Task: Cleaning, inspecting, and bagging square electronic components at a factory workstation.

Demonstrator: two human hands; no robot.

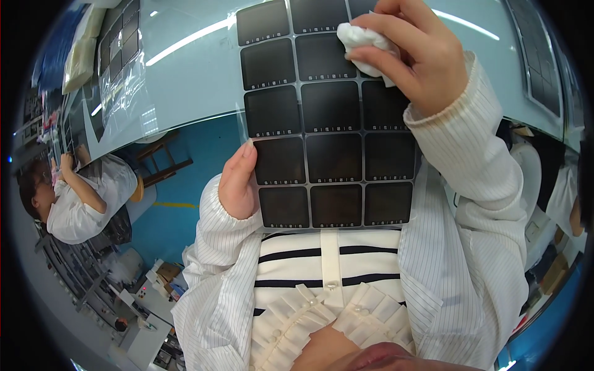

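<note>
A sheet of dark, rounded rectangular panels [334, 157] in three columns, with small pale marks along each panel's lower edge, is in front of my chest. Its far end lies over the table and its near end reaches my striped shirt. My left hand [237, 185] grips the left edge near the close end; its thumb tip shows at the rim and its other fingers are mostly hidden. Pinched in my right hand [427, 55] is a crumpled white wipe [365, 44], against the panels at the far right. That hand and wipe cover part of the right column.
A pale glass-topped table [192, 74] spans the far side. On it lie a plastic-wrapped panel sheet [120, 43] at left and another dark panel sheet [544, 68] at right. A co-worker in white [86, 198] sits at the left, near a wooden stool [164, 157].
</note>
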